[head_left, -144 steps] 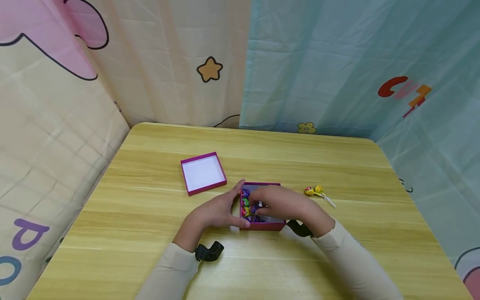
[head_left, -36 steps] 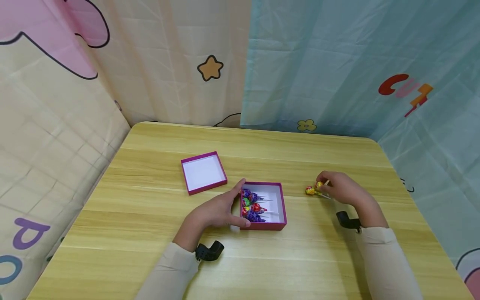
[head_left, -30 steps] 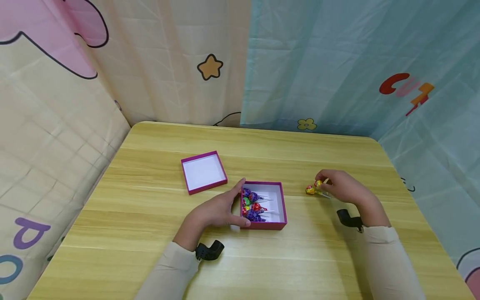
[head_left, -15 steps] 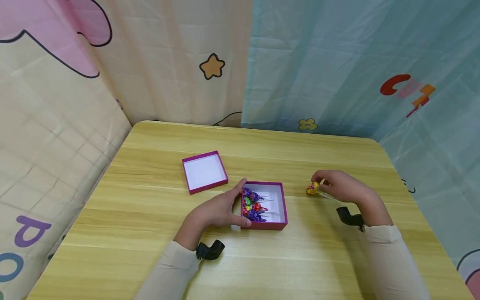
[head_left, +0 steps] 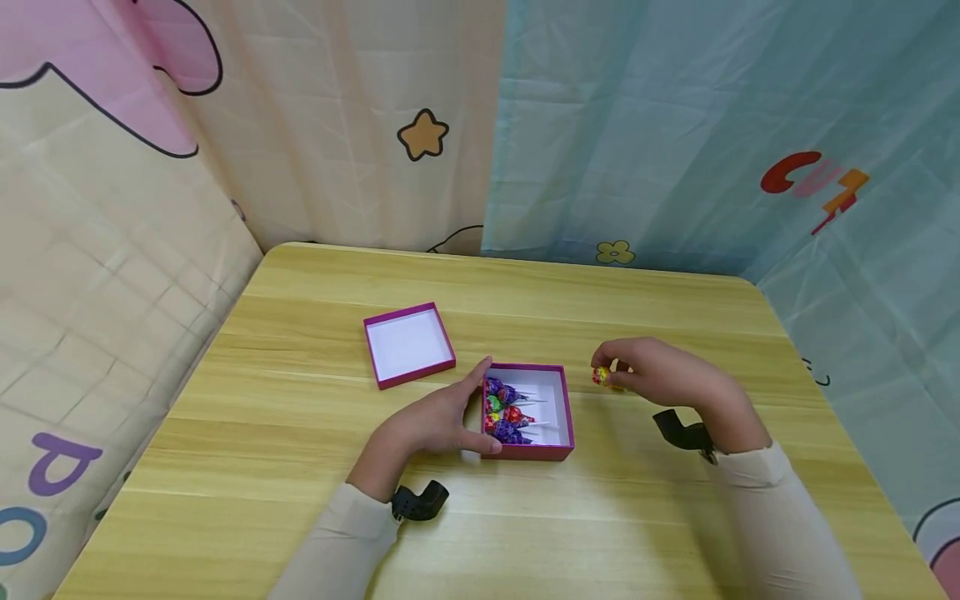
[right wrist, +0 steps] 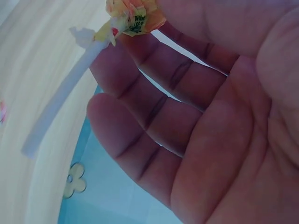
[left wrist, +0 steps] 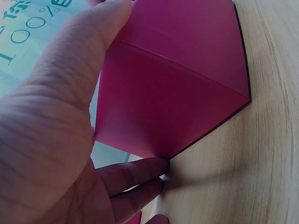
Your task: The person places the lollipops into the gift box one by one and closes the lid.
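Observation:
In the head view my left hand [head_left: 435,418] holds the left side of a magenta box [head_left: 534,452], thumb at its near corner and a finger at its far corner. Several wrapped lollipops [head_left: 512,417], purple, green, red and yellow, lie inside with heads to the left and white sticks to the right. To the box's right, my right hand [head_left: 663,372] pinches a yellow and red lollipop [head_left: 600,376]. Its white stick [right wrist: 63,98] angles away below the wrapper in the right wrist view. Whether a second lollipop is in the fingers I cannot tell.
The box's lid [head_left: 408,344] lies white inside up, behind and left of the box. All stand on a light wooden table [head_left: 315,500]. A printed curtain [head_left: 615,125] hangs behind the table's far edge.
My right hand came out of the box, reached two yellow lollipops on the right, and has moved left toward the box with a lollipop. My left hand has stayed on the box.

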Available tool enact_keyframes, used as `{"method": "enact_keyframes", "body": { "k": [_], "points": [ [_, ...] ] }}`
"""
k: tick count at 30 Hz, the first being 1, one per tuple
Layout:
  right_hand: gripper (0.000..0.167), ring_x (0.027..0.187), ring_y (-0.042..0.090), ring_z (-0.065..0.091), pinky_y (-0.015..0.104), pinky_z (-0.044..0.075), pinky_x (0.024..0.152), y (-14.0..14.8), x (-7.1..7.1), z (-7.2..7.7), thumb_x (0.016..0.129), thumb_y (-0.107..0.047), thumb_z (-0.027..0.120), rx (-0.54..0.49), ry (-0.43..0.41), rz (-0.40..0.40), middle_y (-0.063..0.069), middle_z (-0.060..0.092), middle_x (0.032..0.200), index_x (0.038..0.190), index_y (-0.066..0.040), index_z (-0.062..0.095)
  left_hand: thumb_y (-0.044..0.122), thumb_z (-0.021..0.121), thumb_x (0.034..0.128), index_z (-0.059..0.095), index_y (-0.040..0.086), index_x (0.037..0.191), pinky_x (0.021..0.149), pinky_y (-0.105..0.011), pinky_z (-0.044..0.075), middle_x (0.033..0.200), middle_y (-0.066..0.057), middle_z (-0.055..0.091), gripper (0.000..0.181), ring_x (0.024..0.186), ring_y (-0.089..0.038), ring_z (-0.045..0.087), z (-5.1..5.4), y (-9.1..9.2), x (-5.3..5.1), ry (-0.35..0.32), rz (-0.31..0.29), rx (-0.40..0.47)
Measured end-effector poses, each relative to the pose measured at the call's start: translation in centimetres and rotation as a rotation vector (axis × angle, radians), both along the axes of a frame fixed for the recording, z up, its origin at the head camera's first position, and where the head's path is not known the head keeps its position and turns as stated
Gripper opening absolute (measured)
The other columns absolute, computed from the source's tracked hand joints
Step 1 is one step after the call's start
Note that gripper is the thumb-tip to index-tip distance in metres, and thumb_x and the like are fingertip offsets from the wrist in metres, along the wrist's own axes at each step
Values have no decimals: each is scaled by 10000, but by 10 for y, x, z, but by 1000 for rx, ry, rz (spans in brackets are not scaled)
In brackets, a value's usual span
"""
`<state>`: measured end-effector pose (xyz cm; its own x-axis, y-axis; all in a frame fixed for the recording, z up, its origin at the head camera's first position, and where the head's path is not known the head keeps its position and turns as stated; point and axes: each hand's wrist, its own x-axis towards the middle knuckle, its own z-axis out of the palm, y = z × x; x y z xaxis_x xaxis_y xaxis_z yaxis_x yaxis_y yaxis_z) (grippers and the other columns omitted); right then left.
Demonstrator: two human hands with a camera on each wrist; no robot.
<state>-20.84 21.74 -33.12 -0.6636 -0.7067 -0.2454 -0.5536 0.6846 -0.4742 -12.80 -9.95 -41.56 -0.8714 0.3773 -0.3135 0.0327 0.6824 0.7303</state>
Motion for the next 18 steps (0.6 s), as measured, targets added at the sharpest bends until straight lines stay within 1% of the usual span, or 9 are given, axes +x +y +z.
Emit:
{"method": "enact_keyframes", "body": {
  "k": [5,12,15,18],
  "points": [
    [149,855,134,583,346,529,766,-16,4,5,962,-82,650,27,22,45,-53,648,995,1108,-108,668,585,819,720,38,333,1607,1134,-472,312,1619,-5,255,1208,1422,-241,332,0,0,1,1,-1,-1],
    [153,856,130,579,340,527,780,-40,7,9,963,-96,656,44,19,90,-51,653,1008,1113,-119,671,590,813,722,32,349,1603,1139,-479,301,1622,-7,247,1201,1427,-245,324,0,-1,0,2,-6,-8],
    [153,858,124,579,328,529,788,-50,7,9,962,-104,660,48,15,119,-64,654,1013,1111,-138,674,600,809,719,31,361,1600,1142,-473,297,1620,-3,252,1200,1426,-238,324,0,-1,0,0,-6,-11],
    [129,844,127,571,313,522,776,-60,8,8,964,-106,658,45,11,154,-71,643,979,1088,-141,671,613,804,718,26,368,1598,1146,-469,290,1618,-6,258,1200,1424,-233,328,-1,-1,0,-2,-8,-13]
  ]
}}
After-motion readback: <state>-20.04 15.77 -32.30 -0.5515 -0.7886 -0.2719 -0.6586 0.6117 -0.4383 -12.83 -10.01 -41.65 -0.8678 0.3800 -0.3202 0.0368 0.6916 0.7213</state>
